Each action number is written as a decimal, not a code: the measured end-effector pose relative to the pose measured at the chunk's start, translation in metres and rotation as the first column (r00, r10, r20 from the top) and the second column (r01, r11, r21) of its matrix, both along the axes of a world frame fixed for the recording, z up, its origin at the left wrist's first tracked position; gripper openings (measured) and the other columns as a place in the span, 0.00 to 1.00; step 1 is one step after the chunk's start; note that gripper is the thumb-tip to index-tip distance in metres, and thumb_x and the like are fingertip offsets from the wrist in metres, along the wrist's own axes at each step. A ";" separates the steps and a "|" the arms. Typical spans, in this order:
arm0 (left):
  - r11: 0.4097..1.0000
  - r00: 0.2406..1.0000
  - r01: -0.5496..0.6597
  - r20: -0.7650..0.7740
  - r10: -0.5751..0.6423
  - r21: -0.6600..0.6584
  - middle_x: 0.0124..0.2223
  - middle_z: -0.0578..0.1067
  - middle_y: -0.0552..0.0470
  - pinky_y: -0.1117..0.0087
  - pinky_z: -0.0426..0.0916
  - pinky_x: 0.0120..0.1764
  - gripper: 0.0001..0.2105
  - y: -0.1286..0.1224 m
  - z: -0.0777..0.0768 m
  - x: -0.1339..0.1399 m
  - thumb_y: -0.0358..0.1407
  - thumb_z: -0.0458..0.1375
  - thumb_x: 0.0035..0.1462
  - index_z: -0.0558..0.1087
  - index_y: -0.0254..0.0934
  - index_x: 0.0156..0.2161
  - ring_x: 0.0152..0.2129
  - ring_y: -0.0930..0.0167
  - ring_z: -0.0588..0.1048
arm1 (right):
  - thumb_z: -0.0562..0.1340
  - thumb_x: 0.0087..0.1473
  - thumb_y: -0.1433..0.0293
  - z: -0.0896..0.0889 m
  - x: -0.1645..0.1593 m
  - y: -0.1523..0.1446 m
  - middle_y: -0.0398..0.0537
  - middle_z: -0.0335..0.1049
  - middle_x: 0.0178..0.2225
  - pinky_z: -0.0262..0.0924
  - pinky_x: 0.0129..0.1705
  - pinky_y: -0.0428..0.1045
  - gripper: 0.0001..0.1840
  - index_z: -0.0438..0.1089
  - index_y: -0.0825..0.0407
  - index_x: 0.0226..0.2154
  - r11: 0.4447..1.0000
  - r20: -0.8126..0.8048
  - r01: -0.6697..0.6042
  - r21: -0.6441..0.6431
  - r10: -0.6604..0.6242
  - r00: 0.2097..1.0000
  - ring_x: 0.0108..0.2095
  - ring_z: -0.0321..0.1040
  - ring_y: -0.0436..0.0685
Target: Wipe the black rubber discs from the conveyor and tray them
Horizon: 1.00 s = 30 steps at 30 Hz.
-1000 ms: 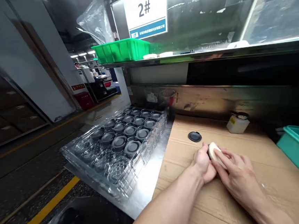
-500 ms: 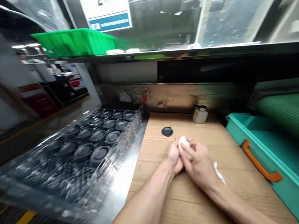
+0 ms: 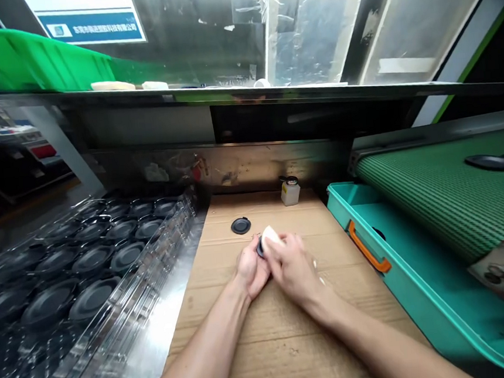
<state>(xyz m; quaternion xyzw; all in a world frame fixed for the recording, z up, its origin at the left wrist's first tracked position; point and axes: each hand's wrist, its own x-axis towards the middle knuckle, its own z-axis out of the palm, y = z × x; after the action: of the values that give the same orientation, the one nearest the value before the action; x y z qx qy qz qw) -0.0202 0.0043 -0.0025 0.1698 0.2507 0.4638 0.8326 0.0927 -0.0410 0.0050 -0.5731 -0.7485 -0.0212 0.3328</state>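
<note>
My left hand (image 3: 250, 267) is closed around a black round plastic lid (image 3: 259, 247), of which only a small edge shows. Against that lid my right hand (image 3: 290, 262) presses a folded white cloth (image 3: 270, 234), pinched in its fingers. The two hands meet above the cardboard sheet (image 3: 266, 352). Just beyond them a second black lid (image 3: 240, 225) lies flat on the cardboard. Farther back stands a small white bottle (image 3: 290, 191) with a dark cap. A bit of white material shows beside my right wrist, mostly hidden.
To the left, a clear plastic tray (image 3: 153, 268) holds rows of black lids. At right is a teal bin (image 3: 414, 280) with an orange handle (image 3: 367, 249), below a green conveyor belt (image 3: 436, 179) carrying a black part (image 3: 492, 162). A shelf with a green basket (image 3: 33, 61) spans the back.
The view has swung to the right, bringing more of the belt and teal bin into sight. Both hands stay together; the black lid's edge now shows beside the cloth.
</note>
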 end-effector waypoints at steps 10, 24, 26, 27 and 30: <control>0.999 0.998 -0.029 0.060 0.030 -0.026 0.44 0.77 0.39 0.55 0.70 0.49 0.15 0.006 -0.002 -0.002 0.38 0.47 0.65 0.72 0.29 0.42 0.41 0.63 0.76 | 0.61 0.54 0.65 -0.002 0.037 0.022 0.54 0.64 0.47 0.62 0.49 0.53 0.26 0.62 0.51 0.55 0.999 -0.323 -0.005 0.051 0.021 0.946 0.47 0.65 0.59; 0.994 1.000 0.003 -0.026 0.000 0.109 0.46 0.76 0.40 0.57 0.67 0.52 0.13 -0.002 -0.002 0.009 0.39 0.51 0.63 0.72 0.32 0.45 0.45 0.61 0.75 | 0.57 0.57 0.62 0.004 0.033 0.014 0.43 0.75 0.35 0.65 0.38 0.48 0.15 0.71 0.50 0.44 0.928 -0.555 -0.283 -0.242 0.107 0.825 0.34 0.71 0.53; 0.995 0.998 -0.013 -0.063 0.020 0.100 0.45 0.76 0.41 0.59 0.67 0.53 0.13 -0.004 0.001 0.010 0.38 0.51 0.63 0.72 0.31 0.43 0.45 0.61 0.75 | 0.58 0.56 0.63 0.005 0.032 0.016 0.45 0.75 0.36 0.65 0.36 0.47 0.15 0.72 0.52 0.43 0.899 -0.625 -0.365 -0.243 0.142 0.768 0.34 0.71 0.53; 0.996 0.997 -0.015 -0.074 0.022 0.091 0.44 0.77 0.41 0.59 0.67 0.53 0.13 -0.005 0.002 0.009 0.38 0.51 0.63 0.73 0.31 0.43 0.45 0.61 0.75 | 0.59 0.56 0.63 0.006 0.033 0.017 0.45 0.75 0.36 0.65 0.36 0.47 0.14 0.73 0.52 0.41 0.877 -0.633 -0.404 -0.259 0.162 0.757 0.34 0.71 0.53; 0.995 0.998 0.004 -0.070 0.003 0.097 0.44 0.77 0.40 0.58 0.67 0.52 0.14 -0.005 0.004 0.008 0.38 0.50 0.64 0.73 0.30 0.41 0.45 0.61 0.75 | 0.60 0.53 0.67 0.012 0.043 0.017 0.45 0.75 0.34 0.66 0.39 0.49 0.11 0.76 0.53 0.35 0.831 -0.556 -0.439 -0.343 0.197 0.807 0.35 0.71 0.55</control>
<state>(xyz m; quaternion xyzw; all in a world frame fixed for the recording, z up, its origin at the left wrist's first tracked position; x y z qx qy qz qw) -0.0118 -0.0010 0.0011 0.2265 0.2568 0.4690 0.8141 0.1357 -0.0241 0.0169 -0.4824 -0.7076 0.3612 0.3690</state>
